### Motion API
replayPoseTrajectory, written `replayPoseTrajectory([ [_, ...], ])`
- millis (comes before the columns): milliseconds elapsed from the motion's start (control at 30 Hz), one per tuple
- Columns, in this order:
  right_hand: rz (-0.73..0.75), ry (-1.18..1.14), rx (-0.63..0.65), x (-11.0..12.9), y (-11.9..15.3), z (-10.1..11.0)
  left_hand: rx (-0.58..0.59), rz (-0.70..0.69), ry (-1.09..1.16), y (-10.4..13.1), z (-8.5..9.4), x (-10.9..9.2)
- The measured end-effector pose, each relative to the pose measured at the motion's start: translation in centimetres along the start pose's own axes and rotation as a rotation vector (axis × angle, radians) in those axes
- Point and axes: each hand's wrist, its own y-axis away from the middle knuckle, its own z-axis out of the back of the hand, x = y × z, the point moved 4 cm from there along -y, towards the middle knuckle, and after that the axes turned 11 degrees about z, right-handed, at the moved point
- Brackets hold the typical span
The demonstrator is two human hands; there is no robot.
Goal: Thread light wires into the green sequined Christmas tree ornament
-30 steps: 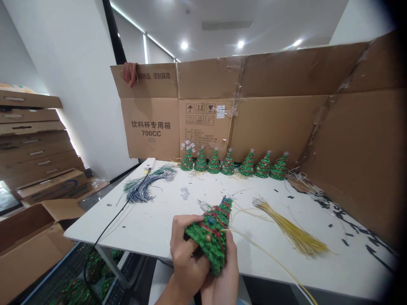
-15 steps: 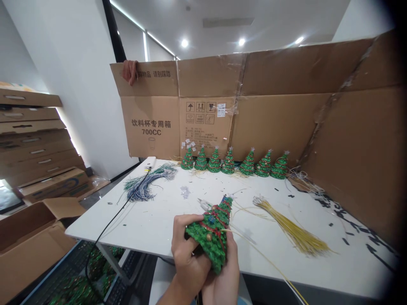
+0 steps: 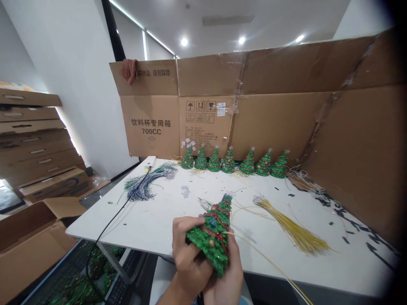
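Observation:
A green Christmas tree ornament [image 3: 211, 235] with red garland, gold balls and a blue bit is held tilted over the table's front edge. My left hand [image 3: 187, 245] wraps its left side and base, some fingers hidden under the hollow bottom. Around the right side and underneath, my right hand [image 3: 230, 267] is closed on it, its fingertips mostly hidden behind the tree. A thin yellow wire [image 3: 257, 250] runs from the tree's surface down to the lower right. Just behind the tree, a clear pen-like tool [image 3: 204, 203] lies on the white table [image 3: 152, 228].
Several small Christmas trees [image 3: 228, 161] line the back against a cardboard screen [image 3: 270, 123]. A yellow wire bundle [image 3: 292, 226] lies right, blue and green wires [image 3: 143, 186] left. A black cable [image 3: 110, 224] hangs over the left edge. Black scraps [image 3: 346, 240] litter the right.
The held tree has turned slightly and dropped a little, with both hands still around it. The yellow wire has shifted slightly with it.

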Motion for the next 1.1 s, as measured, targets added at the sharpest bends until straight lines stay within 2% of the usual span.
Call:
replayPoseTrajectory([
  [133, -0.022, 0.029, -0.005, -0.01, -0.03, 0.09, -0.007, -0.030, -0.012, -0.05, 0.04, -0.17],
  [300, -0.032, 0.027, 0.050, 0.13, 0.03, -0.56, -0.011, -0.042, -0.019, 0.01, 0.02, -0.11],
  [700, -0.063, -0.006, -0.011, -0.15, -0.10, -0.22, -0.003, -0.003, -0.052, -0.18, -0.22, -0.31],
  [900, -0.057, 0.083, -0.060, 0.15, 0.16, -0.41, 0.005, -0.041, -0.064, -0.63, -0.28, -0.65],
  [1100, -0.050, 0.018, -0.046, 0.41, 0.01, -0.43, 0.001, -0.084, -0.069, -0.73, -0.27, -0.75],
])
